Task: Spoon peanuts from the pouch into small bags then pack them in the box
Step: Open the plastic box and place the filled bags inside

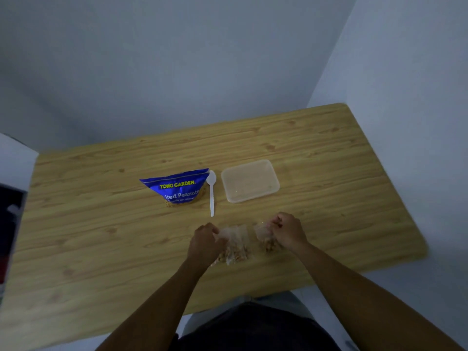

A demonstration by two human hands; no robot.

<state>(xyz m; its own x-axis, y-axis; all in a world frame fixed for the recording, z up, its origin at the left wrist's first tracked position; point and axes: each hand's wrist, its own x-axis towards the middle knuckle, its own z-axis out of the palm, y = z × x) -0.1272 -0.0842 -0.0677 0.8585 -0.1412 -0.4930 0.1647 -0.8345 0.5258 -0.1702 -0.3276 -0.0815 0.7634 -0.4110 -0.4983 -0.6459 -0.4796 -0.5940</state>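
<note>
Filling looks done, packing left: left hand (205, 240) grips a peanut-filled small clear bag (235, 250), right hand (287, 231) pinches a second clear bag (264, 238), translucent rectangular plastic box (249, 181) apparently empty.

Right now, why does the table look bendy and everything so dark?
In the head view the wide lens bows the table edges; the light is dim and bluish, with faint shadows; the small bags look blurry, though the pouch lettering is readable.

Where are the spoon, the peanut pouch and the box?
spoon (211, 198), head view, on its handle.
peanut pouch (177, 186), head view, on its blue front.
box (249, 181), head view, on its pale middle.
</note>
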